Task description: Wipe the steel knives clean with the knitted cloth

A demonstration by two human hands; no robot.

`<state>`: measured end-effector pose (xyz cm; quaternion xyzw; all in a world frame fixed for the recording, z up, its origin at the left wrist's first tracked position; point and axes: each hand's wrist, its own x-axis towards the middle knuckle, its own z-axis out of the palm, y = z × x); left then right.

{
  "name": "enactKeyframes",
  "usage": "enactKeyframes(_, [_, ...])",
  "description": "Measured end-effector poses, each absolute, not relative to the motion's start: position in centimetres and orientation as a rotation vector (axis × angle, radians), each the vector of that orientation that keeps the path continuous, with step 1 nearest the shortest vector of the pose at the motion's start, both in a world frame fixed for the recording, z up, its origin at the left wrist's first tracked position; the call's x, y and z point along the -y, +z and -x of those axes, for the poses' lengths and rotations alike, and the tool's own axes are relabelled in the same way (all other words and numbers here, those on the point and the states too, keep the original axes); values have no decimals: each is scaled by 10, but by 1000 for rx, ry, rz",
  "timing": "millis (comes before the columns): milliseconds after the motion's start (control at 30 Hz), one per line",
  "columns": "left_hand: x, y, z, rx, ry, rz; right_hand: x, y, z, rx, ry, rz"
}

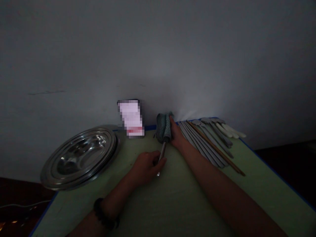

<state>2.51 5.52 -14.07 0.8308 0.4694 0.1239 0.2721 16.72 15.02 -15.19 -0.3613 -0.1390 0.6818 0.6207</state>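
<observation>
My left hand (147, 166) is closed around the slim, shiny metal handle (162, 152) of a utensil, just above the middle of the table. The utensil's far end is covered by a grey-green checked cloth (163, 126), so its kind cannot be made out. My right hand (175, 134) grips that cloth from the right side, its fingers mostly hidden behind the fabric. Just right of my right wrist lie several metal chopsticks (199, 143) and a pair of brown chopsticks (214, 146). Beyond them are metal spoons (207, 123) and white spoons (230, 130).
Shiny metal plates or trays (81, 154) are stacked at the left of the pale green table (145, 210). A phone (132, 118) with a lit, blurred screen leans on the grey wall (158, 56). Blue edging (278, 174) runs along the table's rim.
</observation>
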Motion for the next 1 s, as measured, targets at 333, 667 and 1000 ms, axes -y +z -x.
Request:
enactKeyframes(333, [-55,-141,-26,-1270,332,-2228,-154,-157,-168,315,1554,858])
enactKeyframes(667, [-56,-142,-26,-1275,356,-2206,-152,-155,-167,367,1572,849])
enactKeyframes(1000, [-58,-142,-26,-1300,405,-2164,-152,-160,-164,454,1548,843])
